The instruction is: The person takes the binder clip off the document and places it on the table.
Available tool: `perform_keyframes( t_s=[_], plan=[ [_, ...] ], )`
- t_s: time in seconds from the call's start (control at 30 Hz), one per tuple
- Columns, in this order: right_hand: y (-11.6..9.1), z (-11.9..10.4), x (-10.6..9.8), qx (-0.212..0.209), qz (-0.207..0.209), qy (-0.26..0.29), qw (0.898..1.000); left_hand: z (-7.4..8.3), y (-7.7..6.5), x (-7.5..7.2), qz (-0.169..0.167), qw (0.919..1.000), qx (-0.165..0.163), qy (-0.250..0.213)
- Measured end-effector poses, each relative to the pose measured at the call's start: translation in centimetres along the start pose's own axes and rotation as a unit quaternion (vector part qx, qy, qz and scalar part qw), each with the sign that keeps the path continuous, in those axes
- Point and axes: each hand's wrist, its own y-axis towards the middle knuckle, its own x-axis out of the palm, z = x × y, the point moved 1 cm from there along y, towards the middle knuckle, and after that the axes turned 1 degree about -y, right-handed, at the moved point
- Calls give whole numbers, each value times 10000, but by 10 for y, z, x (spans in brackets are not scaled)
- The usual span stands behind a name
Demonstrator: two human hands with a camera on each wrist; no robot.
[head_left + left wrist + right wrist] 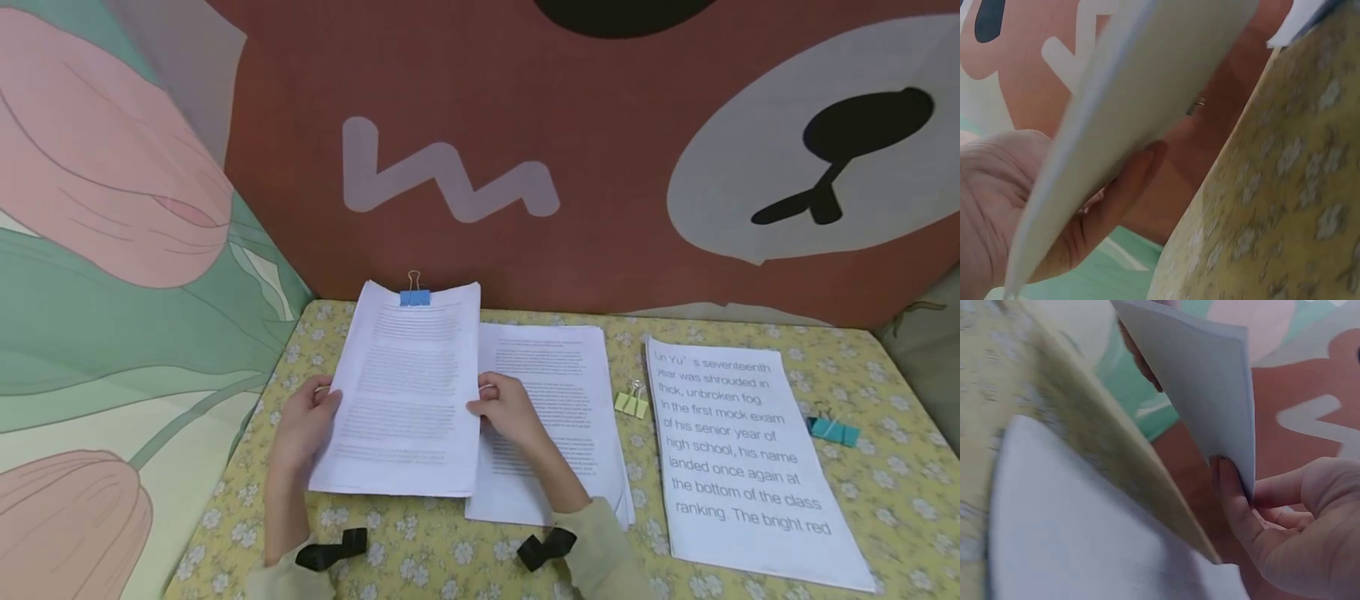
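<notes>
Both hands hold a stack of printed paper point(405, 400) up off the table, one at each side edge. A blue binder clip point(415, 297) sits on the middle of its top edge, one wire handle standing up. My left hand point(303, 425) pinches the left edge, thumb in front; in the left wrist view its fingers point(1125, 187) lie behind the paper. The right hand point(513, 412) pinches the right edge, and the right wrist view shows its fingers point(1235, 500) behind the sheets. Under the right forearm lies a second printed stack point(555, 367), partly covered by the held one.
A large-print stack point(727, 450) lies on the right of the flowered tablecloth point(405, 533). Between the stacks is a yellow binder clip point(632, 403); a teal binder clip point(834, 430) lies farther right. A patterned backdrop point(600, 250) rises behind the table.
</notes>
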Motion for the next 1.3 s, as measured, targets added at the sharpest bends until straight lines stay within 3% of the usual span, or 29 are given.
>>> perform_keyframes(
  t_s=[0.13, 0.27, 0.4, 0.6, 0.8, 1.07, 1.17, 1.3],
  plan=[
    [-2, -7, -21, 31, 112, 203, 9997, 7, 0, 8, -330, 9976, 197, -584],
    [-6, -13, -42, -76, 77, 512, 9986, 13, -1, 17, -760, 9891, 466, -1175],
    [-9, -14, -63, -192, -97, 779, 9967, 17, -3, 30, -1082, 9827, 564, -1390],
    [-16, -11, -101, -444, -255, 708, 9962, 30, -5, 55, -1372, 9757, 619, -1590],
    [-29, -11, -139, -532, -359, 322, 9974, 47, -7, 84, -1647, 9629, 843, -1963],
    [-42, -4, -170, -604, -254, 42, 9978, 60, -14, 124, -1739, 9468, 776, -2595],
    [-46, -3, -177, -615, -224, -2, 9979, 62, -18, 135, -1671, 9456, 792, -2676],
    [-48, -2, -183, -553, -123, -38, 9984, 64, -20, 143, -1540, 9503, 822, -2578]
  ],
)
